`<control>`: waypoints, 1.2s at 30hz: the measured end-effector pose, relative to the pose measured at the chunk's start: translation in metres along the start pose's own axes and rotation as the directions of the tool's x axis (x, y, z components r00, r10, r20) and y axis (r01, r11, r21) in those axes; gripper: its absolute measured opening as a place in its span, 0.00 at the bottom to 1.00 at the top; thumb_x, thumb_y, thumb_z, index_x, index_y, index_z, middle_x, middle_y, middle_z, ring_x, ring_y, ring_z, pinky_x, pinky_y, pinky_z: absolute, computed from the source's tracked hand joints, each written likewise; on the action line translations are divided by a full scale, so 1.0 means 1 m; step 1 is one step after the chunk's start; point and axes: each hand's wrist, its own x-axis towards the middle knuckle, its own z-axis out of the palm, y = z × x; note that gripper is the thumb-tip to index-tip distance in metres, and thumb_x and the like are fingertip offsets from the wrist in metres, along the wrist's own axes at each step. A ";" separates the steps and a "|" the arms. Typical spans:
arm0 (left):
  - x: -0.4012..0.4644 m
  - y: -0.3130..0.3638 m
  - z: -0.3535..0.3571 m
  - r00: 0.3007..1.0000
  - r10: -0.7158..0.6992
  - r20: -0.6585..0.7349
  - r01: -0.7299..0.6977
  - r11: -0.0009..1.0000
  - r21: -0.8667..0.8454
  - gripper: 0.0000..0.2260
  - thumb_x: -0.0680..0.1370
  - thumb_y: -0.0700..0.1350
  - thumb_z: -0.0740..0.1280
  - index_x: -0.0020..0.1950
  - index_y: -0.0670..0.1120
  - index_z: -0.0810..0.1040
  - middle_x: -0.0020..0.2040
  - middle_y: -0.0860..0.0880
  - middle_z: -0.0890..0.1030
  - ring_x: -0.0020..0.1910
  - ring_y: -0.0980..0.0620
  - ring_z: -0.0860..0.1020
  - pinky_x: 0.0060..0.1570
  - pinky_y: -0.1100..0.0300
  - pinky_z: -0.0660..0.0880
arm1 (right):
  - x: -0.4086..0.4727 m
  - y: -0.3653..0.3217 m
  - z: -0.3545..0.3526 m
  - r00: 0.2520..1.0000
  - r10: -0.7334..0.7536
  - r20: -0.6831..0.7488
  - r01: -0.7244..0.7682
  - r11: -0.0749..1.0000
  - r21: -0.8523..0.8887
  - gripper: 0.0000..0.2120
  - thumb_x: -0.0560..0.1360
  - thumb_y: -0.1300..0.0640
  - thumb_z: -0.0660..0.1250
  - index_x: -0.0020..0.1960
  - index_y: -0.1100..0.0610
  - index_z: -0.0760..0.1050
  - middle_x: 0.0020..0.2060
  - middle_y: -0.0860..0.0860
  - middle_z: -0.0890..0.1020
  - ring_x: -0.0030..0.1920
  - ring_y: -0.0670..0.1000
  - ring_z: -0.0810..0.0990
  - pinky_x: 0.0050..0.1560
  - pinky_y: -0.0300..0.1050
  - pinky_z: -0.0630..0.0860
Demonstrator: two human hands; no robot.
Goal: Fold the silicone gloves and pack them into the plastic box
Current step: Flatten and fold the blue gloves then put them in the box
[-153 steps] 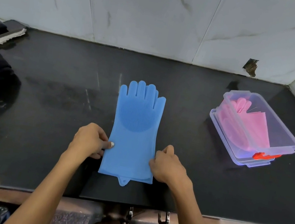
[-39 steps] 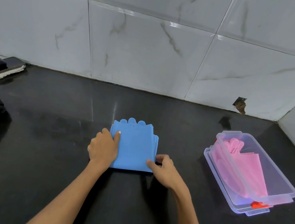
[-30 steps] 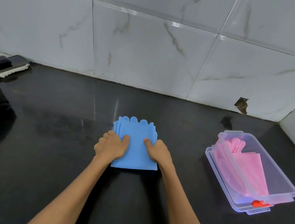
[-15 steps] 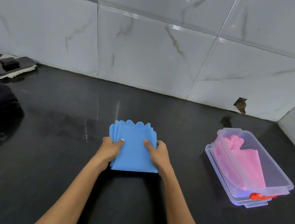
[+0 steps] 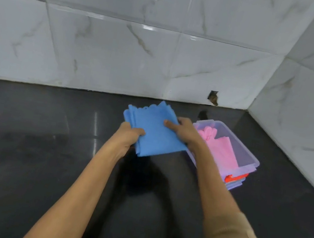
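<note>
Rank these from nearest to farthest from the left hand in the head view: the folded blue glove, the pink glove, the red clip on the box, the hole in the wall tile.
1. Folded blue glove: held in the left hand itself.
2. Pink glove: to the right, inside the plastic box.
3. Red clip and hole in the wall tile: too close to call; the clip sits at the box's near end, the hole at the wall's base.

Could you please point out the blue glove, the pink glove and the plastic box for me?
blue glove (image 5: 155,133), head view, middle of its folded top face.
pink glove (image 5: 224,149), head view, its flat cuff part.
plastic box (image 5: 250,156), head view, its clear right wall.
</note>
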 end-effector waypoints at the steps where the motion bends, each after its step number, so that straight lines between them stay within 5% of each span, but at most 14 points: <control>1: 0.000 0.009 0.018 0.998 0.024 0.064 -0.023 0.999 -0.026 0.16 0.76 0.32 0.64 0.64 0.37 0.72 0.55 0.42 0.78 0.51 0.45 0.78 0.49 0.51 0.76 | 0.000 -0.005 -0.025 1.000 -0.024 -0.013 0.024 1.000 -0.020 0.16 0.75 0.56 0.69 0.57 0.67 0.77 0.46 0.56 0.82 0.42 0.51 0.81 0.45 0.43 0.79; 3: 0.001 0.024 0.057 0.980 0.055 0.190 -0.044 0.997 -0.061 0.16 0.76 0.32 0.66 0.63 0.39 0.73 0.55 0.43 0.79 0.51 0.46 0.78 0.43 0.53 0.78 | 0.000 -0.011 -0.076 0.998 -0.051 -0.026 0.048 0.996 -0.080 0.14 0.76 0.55 0.68 0.56 0.65 0.77 0.45 0.55 0.82 0.39 0.47 0.81 0.41 0.38 0.80; 5: 0.001 0.029 0.096 0.954 0.061 0.293 -0.045 0.997 -0.063 0.17 0.75 0.32 0.67 0.63 0.40 0.73 0.55 0.43 0.79 0.51 0.46 0.78 0.38 0.55 0.78 | -0.004 -0.008 -0.122 0.999 -0.024 -0.036 0.020 0.994 -0.110 0.15 0.77 0.55 0.67 0.58 0.65 0.76 0.48 0.56 0.82 0.42 0.49 0.82 0.47 0.43 0.81; 8: 0.004 0.019 0.143 0.934 0.054 0.352 -0.089 0.992 0.084 0.16 0.73 0.34 0.71 0.59 0.40 0.75 0.55 0.42 0.80 0.49 0.46 0.78 0.37 0.57 0.77 | -0.013 0.015 -0.174 0.995 0.083 -0.059 -0.089 0.989 -0.120 0.17 0.79 0.54 0.63 0.61 0.66 0.74 0.49 0.56 0.82 0.38 0.47 0.83 0.42 0.40 0.82; 10: 0.009 0.005 0.162 0.935 0.076 0.347 -0.153 0.968 0.200 0.18 0.70 0.37 0.74 0.59 0.38 0.76 0.56 0.41 0.81 0.51 0.45 0.79 0.40 0.57 0.77 | -0.018 0.036 -0.191 0.983 0.168 -0.074 -0.177 0.974 -0.139 0.19 0.80 0.54 0.60 0.62 0.67 0.73 0.52 0.59 0.81 0.38 0.47 0.83 0.43 0.41 0.82; 12: 0.015 -0.007 0.172 0.940 0.113 0.321 -0.219 0.923 0.317 0.22 0.69 0.40 0.76 0.60 0.38 0.76 0.58 0.41 0.80 0.55 0.43 0.79 0.54 0.52 0.78 | -0.021 0.053 -0.198 0.974 0.214 -0.074 -0.224 0.959 -0.174 0.20 0.81 0.52 0.57 0.64 0.67 0.71 0.57 0.61 0.79 0.47 0.53 0.82 0.54 0.49 0.80; 14: 0.019 -0.013 0.176 0.945 0.145 0.294 -0.265 0.865 0.426 0.22 0.69 0.44 0.76 0.59 0.39 0.76 0.57 0.42 0.81 0.55 0.44 0.79 0.57 0.47 0.77 | -0.022 0.062 -0.198 0.972 0.215 -0.097 -0.233 0.939 -0.253 0.21 0.81 0.50 0.55 0.64 0.64 0.71 0.60 0.61 0.78 0.55 0.58 0.79 0.61 0.54 0.75; 21: 0.015 -0.015 0.182 0.934 0.293 0.203 -0.351 0.650 0.674 0.35 0.66 0.56 0.76 0.66 0.44 0.67 0.61 0.44 0.76 0.59 0.44 0.76 0.57 0.47 0.76 | -0.012 0.064 -0.189 0.983 0.083 -0.167 -0.155 0.859 -0.487 0.20 0.81 0.49 0.55 0.67 0.60 0.70 0.62 0.59 0.77 0.58 0.58 0.76 0.57 0.50 0.71; 24: 0.016 -0.017 0.184 0.931 0.291 0.220 -0.357 0.607 0.710 0.44 0.67 0.57 0.75 0.74 0.47 0.55 0.67 0.42 0.66 0.65 0.41 0.69 0.62 0.42 0.71 | -0.009 0.073 -0.183 0.963 0.019 -0.267 -0.202 0.709 -0.676 0.25 0.81 0.45 0.52 0.75 0.55 0.60 0.67 0.59 0.70 0.64 0.59 0.71 0.64 0.53 0.68; 26: 0.017 -0.021 0.185 0.933 0.246 0.263 -0.360 0.616 0.700 0.45 0.70 0.59 0.72 0.77 0.52 0.46 0.70 0.42 0.60 0.66 0.39 0.65 0.63 0.39 0.69 | -0.008 0.079 -0.177 0.917 -0.128 -0.377 -0.273 0.487 -0.829 0.25 0.82 0.45 0.49 0.76 0.53 0.57 0.68 0.58 0.67 0.65 0.59 0.69 0.65 0.55 0.66; 28: 0.022 -0.027 0.186 0.946 0.180 0.270 -0.322 0.626 0.711 0.44 0.71 0.62 0.69 0.77 0.56 0.44 0.70 0.42 0.56 0.67 0.38 0.63 0.63 0.38 0.68 | -0.009 0.077 -0.168 0.836 -0.324 -0.443 -0.288 0.428 -0.857 0.25 0.81 0.46 0.50 0.76 0.53 0.56 0.70 0.55 0.66 0.68 0.58 0.66 0.66 0.55 0.62; 31: 0.029 -0.034 0.187 0.965 0.079 0.250 -0.237 0.666 0.707 0.44 0.71 0.66 0.65 0.77 0.58 0.42 0.71 0.42 0.54 0.68 0.37 0.61 0.64 0.38 0.66 | -0.008 0.073 -0.147 0.851 -0.435 -0.294 -0.030 0.520 -0.854 0.24 0.82 0.46 0.49 0.76 0.49 0.56 0.75 0.53 0.61 0.75 0.56 0.57 0.72 0.58 0.55; 33: 0.031 -0.039 0.190 0.962 0.047 0.269 -0.226 0.690 0.688 0.42 0.73 0.66 0.63 0.77 0.59 0.40 0.72 0.42 0.55 0.68 0.37 0.62 0.65 0.40 0.66 | -0.005 0.080 -0.133 0.953 -0.292 -0.084 0.092 0.541 -0.836 0.23 0.82 0.45 0.44 0.77 0.44 0.50 0.78 0.51 0.52 0.78 0.54 0.47 0.75 0.57 0.43; 36: 0.034 -0.047 0.191 0.940 0.056 0.338 -0.241 0.808 0.537 0.34 0.80 0.59 0.57 0.77 0.57 0.38 0.73 0.41 0.54 0.66 0.44 0.67 0.63 0.52 0.68 | 0.003 0.092 -0.133 0.992 -0.119 0.047 0.104 0.540 -0.835 0.23 0.82 0.44 0.39 0.76 0.41 0.44 0.78 0.48 0.46 0.78 0.51 0.41 0.72 0.54 0.31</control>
